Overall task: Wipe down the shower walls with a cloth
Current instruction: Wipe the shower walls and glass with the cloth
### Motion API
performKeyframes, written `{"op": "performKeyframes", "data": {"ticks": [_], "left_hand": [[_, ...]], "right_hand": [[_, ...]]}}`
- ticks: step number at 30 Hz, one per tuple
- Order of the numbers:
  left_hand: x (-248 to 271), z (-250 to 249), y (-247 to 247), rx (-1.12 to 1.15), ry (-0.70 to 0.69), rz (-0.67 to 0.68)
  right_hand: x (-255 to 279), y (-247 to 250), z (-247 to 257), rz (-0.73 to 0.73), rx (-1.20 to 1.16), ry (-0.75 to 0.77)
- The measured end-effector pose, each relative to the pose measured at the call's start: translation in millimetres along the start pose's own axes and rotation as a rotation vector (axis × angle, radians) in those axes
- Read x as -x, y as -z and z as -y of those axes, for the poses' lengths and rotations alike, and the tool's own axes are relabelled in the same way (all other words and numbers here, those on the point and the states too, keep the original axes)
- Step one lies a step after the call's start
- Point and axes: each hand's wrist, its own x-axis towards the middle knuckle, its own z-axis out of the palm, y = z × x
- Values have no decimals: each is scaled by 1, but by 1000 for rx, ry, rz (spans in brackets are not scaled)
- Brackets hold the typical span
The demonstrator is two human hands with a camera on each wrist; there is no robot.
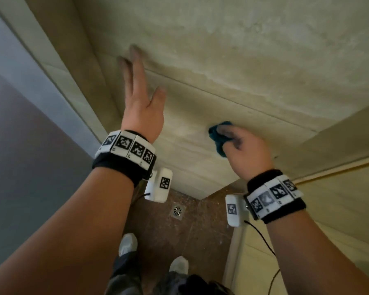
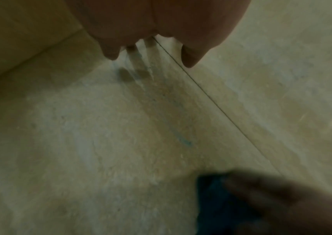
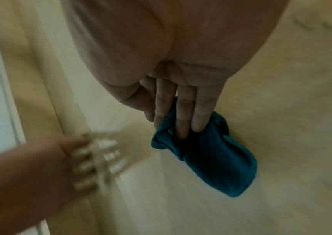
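Fingers of the right hand [image 1: 246,150] curl onto a bunched teal cloth [image 3: 211,157], pressing it against the beige shower wall [image 1: 254,60] just below a horizontal tile seam, toward the wall's lower right. Her left hand [image 1: 142,107] lies flat and spread on the wall near its left corner, holding nothing.

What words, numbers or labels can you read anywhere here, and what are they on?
There are no readable words or numbers.
Left wristband: black-and-white square code patterns, with tiny marks beneath them too small to read.
Right wristband: the same kind of patterns; one is blurred.
White wrist boxes: one code pattern each, no letters.
Teal cloth and shower wall: no text shows.
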Motion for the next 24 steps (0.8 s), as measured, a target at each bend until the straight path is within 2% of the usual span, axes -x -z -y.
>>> {"op": "performKeyframes", "data": {"ticks": [3,5,7,9,13,14,15,17,22,24], "left_hand": [[-7,3,4,4,-12,55],[-7,9,9,-7,-23,82],[-6,16,16,-24,-41,109],[-6,22,25,-45,-44,124],[-5,36,47,-51,61,72],[-6,40,52,-49,85,48],[-6,45,56,-52,97,30],[-8,57,65,-82,119,12],[-11,73,71,-125,207,62],[-13,78,73,-118,208,66]], "right_hand": [[-1,33,50,-213,-262,134],[-7,45,77,-333,-343,237],[-13,37,91,-353,-372,292],[-23,7,91,-234,-267,240],[-40,-69,51,244,249,67],[-41,-77,46,337,293,2],[-41,-78,45,358,305,-41],[-41,-70,58,216,262,-11],[-49,-22,135,-270,-91,243],[-54,-28,147,-315,-181,296]]}}
